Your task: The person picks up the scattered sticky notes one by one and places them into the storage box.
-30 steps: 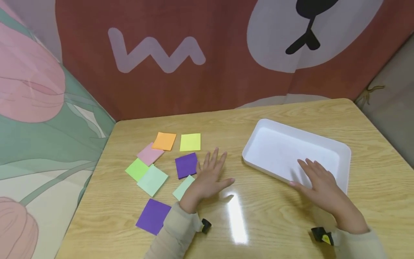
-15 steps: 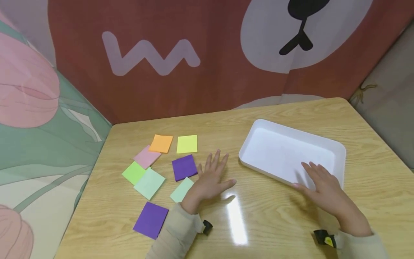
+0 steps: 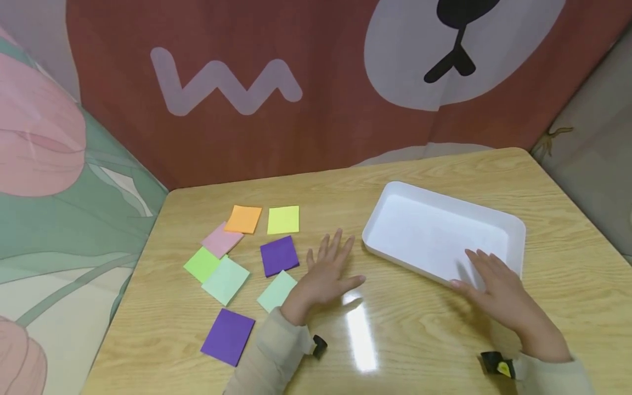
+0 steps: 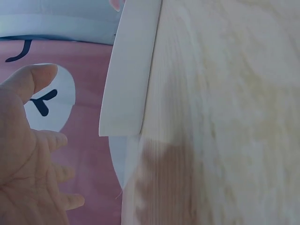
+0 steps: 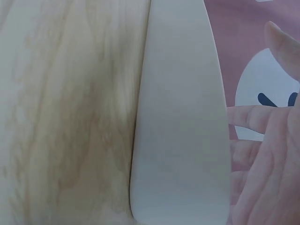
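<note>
Several square coloured paper notes lie on the left of the wooden table (image 3: 395,329): orange (image 3: 243,219), yellow (image 3: 283,220), pink (image 3: 221,240), green (image 3: 202,264), two pale green (image 3: 226,280) (image 3: 276,292) and two purple (image 3: 279,255) (image 3: 228,336). My left hand (image 3: 336,263) is open with fingers spread, low over the table between the upper purple note and the white tray (image 3: 434,230). It holds nothing. My right hand (image 3: 466,271) is open, its fingers reaching over the tray's near rim. The left wrist view shows the left hand (image 4: 28,154) beside the tray wall (image 4: 131,70). The right wrist view shows the right hand (image 5: 267,178) by the tray wall (image 5: 180,117).
Printed fabric screens stand close behind the table (image 3: 306,109) and along its left side (image 3: 59,208). The table's right corner (image 3: 523,153) is rounded. Light glares on the wood between my hands (image 3: 360,329). Bare wood lies to the right of the tray (image 3: 573,247).
The view has shifted slightly. My left hand has drifted a little right toward the tray and my right hand a little nearer to me. Notes and tray stay put.
</note>
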`<state>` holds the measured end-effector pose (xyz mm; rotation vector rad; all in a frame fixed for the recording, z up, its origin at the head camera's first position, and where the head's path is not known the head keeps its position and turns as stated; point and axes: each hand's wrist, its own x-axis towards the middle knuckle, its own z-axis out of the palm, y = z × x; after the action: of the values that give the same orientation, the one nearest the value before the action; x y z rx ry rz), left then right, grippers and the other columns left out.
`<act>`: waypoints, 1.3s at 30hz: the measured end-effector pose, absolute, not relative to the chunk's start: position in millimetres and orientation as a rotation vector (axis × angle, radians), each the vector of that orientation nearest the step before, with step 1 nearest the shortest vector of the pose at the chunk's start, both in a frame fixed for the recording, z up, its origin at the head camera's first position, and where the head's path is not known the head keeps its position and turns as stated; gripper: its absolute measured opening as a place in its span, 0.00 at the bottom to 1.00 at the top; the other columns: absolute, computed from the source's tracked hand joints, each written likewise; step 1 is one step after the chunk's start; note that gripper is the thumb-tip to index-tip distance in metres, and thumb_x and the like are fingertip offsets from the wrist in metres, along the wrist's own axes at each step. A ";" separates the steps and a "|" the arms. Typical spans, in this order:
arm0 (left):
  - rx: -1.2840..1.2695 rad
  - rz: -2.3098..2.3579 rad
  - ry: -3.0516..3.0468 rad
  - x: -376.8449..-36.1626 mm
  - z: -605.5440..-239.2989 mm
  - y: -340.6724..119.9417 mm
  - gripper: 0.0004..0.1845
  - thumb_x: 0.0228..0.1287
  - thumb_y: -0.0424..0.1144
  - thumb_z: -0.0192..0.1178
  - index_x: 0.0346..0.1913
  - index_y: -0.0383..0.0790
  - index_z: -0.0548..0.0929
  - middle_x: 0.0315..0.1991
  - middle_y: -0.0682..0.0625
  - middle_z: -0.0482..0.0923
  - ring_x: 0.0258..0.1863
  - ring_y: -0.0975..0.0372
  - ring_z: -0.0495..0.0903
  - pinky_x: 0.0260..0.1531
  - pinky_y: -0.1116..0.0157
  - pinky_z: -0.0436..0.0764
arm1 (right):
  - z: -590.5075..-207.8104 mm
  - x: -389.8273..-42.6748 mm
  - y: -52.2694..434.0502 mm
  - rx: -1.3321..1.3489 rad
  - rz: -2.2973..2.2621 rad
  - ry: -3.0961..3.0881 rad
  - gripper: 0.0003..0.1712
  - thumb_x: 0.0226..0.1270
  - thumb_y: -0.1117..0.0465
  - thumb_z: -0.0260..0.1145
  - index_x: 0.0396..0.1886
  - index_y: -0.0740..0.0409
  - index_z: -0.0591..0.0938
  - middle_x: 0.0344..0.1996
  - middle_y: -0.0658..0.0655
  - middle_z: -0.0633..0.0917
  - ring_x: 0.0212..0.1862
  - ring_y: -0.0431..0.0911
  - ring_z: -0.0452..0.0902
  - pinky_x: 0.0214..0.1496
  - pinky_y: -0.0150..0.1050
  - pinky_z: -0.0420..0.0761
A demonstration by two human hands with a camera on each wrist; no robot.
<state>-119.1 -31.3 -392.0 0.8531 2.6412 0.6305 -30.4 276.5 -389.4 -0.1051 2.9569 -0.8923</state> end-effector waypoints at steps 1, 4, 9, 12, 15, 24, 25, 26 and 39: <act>0.859 0.624 2.644 -119.6 -392.6 -30.6 0.42 0.56 0.63 0.42 0.67 0.51 0.39 0.66 0.50 0.24 0.63 0.53 0.26 0.51 0.40 0.34 | -389.6 -30.2 277.1 -0.097 -0.897 2.954 0.42 0.60 0.48 0.54 0.63 0.69 0.50 0.58 0.78 0.51 0.58 0.72 0.37 0.51 0.66 0.37; 0.874 0.622 2.640 -120.1 -393.6 -29.0 0.42 0.56 0.63 0.42 0.67 0.49 0.39 0.66 0.47 0.26 0.63 0.50 0.28 0.51 0.40 0.34 | -388.1 -29.7 278.4 -0.095 -0.908 2.963 0.41 0.59 0.48 0.54 0.63 0.70 0.51 0.58 0.78 0.51 0.58 0.72 0.37 0.52 0.65 0.37; 0.886 0.628 2.627 -120.5 -396.0 -26.5 0.42 0.56 0.62 0.43 0.67 0.48 0.40 0.66 0.45 0.29 0.63 0.48 0.30 0.50 0.40 0.35 | -386.0 -29.8 281.3 -0.117 -0.905 2.987 0.41 0.60 0.49 0.55 0.62 0.70 0.51 0.57 0.79 0.52 0.59 0.72 0.37 0.54 0.62 0.35; 0.884 0.630 2.616 -120.6 -396.6 -24.7 0.42 0.56 0.62 0.43 0.67 0.48 0.40 0.66 0.46 0.28 0.63 0.49 0.30 0.50 0.40 0.35 | -385.8 -29.9 282.7 -0.124 -0.893 2.992 0.41 0.60 0.50 0.54 0.62 0.71 0.51 0.57 0.79 0.52 0.59 0.71 0.36 0.55 0.61 0.34; 0.883 0.621 2.605 -120.9 -397.1 -22.8 0.41 0.56 0.63 0.42 0.67 0.50 0.39 0.66 0.47 0.27 0.63 0.50 0.29 0.51 0.40 0.35 | -385.4 -29.7 283.6 -0.133 -0.882 3.008 0.40 0.60 0.50 0.54 0.62 0.72 0.52 0.56 0.79 0.53 0.59 0.70 0.38 0.56 0.60 0.35; 0.949 0.592 2.596 -125.5 -403.1 -15.0 0.41 0.56 0.63 0.41 0.67 0.52 0.37 0.67 0.47 0.28 0.63 0.50 0.30 0.53 0.43 0.35 | -385.0 -28.5 289.3 -0.123 -0.927 3.016 0.39 0.61 0.52 0.55 0.61 0.73 0.52 0.56 0.80 0.53 0.60 0.69 0.38 0.57 0.58 0.36; 0.956 0.596 2.593 -126.0 -403.6 -14.2 0.41 0.56 0.63 0.41 0.67 0.53 0.36 0.67 0.47 0.28 0.63 0.50 0.30 0.53 0.43 0.35 | -385.0 -28.4 289.9 -0.120 -0.931 3.016 0.39 0.61 0.52 0.54 0.61 0.73 0.51 0.56 0.80 0.53 0.60 0.69 0.38 0.57 0.58 0.36; 0.963 0.601 2.591 -126.3 -404.2 -13.4 0.41 0.56 0.63 0.41 0.67 0.53 0.36 0.67 0.47 0.29 0.63 0.51 0.30 0.53 0.43 0.35 | -384.7 -28.1 290.4 -0.117 -0.936 3.019 0.39 0.61 0.53 0.55 0.61 0.73 0.52 0.56 0.80 0.53 0.60 0.69 0.38 0.57 0.58 0.36; 0.976 0.574 2.579 -129.4 -405.4 -10.3 0.40 0.57 0.64 0.38 0.66 0.54 0.34 0.67 0.47 0.28 0.63 0.51 0.30 0.53 0.44 0.34 | -385.9 -28.3 289.6 -0.069 -0.990 3.030 0.37 0.62 0.54 0.53 0.61 0.74 0.51 0.57 0.79 0.52 0.59 0.70 0.40 0.55 0.61 0.39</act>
<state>-129.4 -10.3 -405.4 0.9755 2.5790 0.5739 -28.3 289.6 -385.9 -0.0686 3.0297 -0.9905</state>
